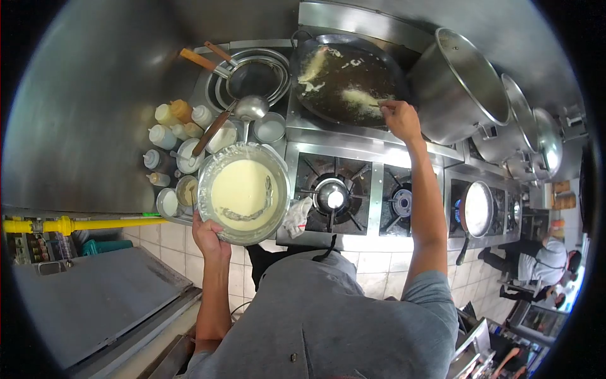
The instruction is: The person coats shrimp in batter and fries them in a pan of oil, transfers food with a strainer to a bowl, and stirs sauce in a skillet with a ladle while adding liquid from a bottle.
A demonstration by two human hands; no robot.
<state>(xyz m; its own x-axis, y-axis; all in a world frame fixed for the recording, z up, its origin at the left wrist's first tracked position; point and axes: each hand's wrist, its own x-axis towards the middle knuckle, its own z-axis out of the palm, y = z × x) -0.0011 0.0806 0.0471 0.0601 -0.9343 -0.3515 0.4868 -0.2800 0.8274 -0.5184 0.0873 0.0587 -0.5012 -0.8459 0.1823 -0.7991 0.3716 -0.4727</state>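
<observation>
My left hand (211, 239) grips the near left rim of a large metal bowl (282, 189) of pale yellow batter (243, 187). Over the right side of a wide dark pan (341, 69) of oil, my right hand (401, 119) is closed, its fingers pinched on the end of a battered piece (361, 100) that lies in bubbling oil. Another pale battered piece (314, 65) floats at the pan's left side, with loose bits of batter near it. Behind the bowl rests a ladle (251, 108) with a wooden handle.
Squeeze bottles (163, 136) and small containers (167, 202) stand left of the bowl. Strainers (255, 79) lie behind. Tall pots (464, 88) stand right of the pan. A white cloth (297, 218) lies by the burners (332, 193). A frying pan (476, 208) sits further right; people (546, 262) are beyond.
</observation>
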